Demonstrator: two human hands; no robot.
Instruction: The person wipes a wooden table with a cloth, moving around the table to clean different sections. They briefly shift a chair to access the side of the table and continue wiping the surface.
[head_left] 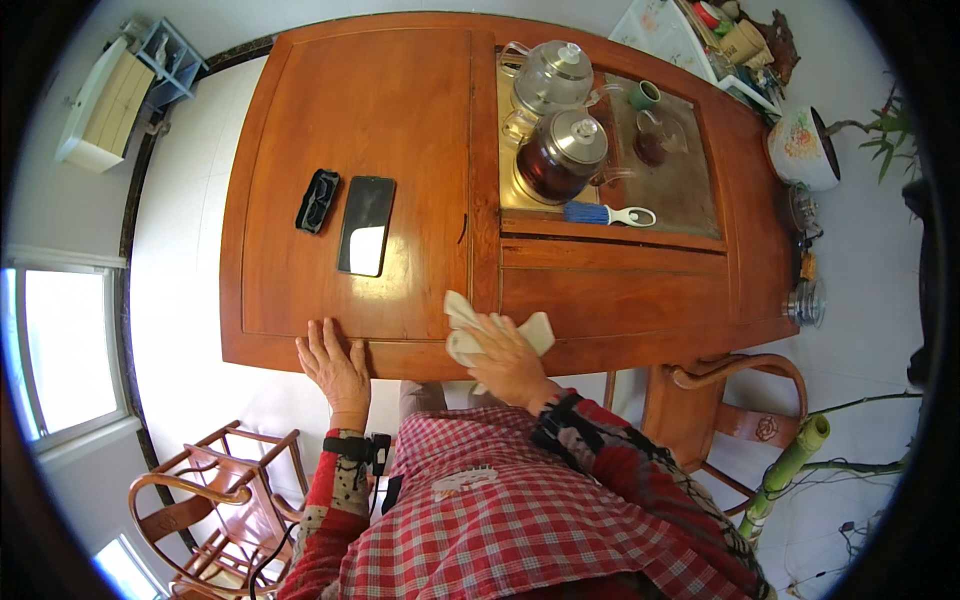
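Note:
My left hand (337,376) rests with fingers spread on the near edge of the wooden table (400,110). Under my right hand (508,362), a pale cloth (537,332) is pressed against the tabletop by the front edge, its corners sticking out past my fingers. Beyond the hands lie a black phone (366,222), its screen catching window light, and a small black case (318,201) that seems to hold glasses.
Two glass kettles, one clear (552,78) and one with dark tea (562,156), stand on the inset tea tray (680,195). Near them are a blue brush (600,214), a green cup (645,95) and a small glass pitcher (655,140). Wooden chairs (215,495) flank me.

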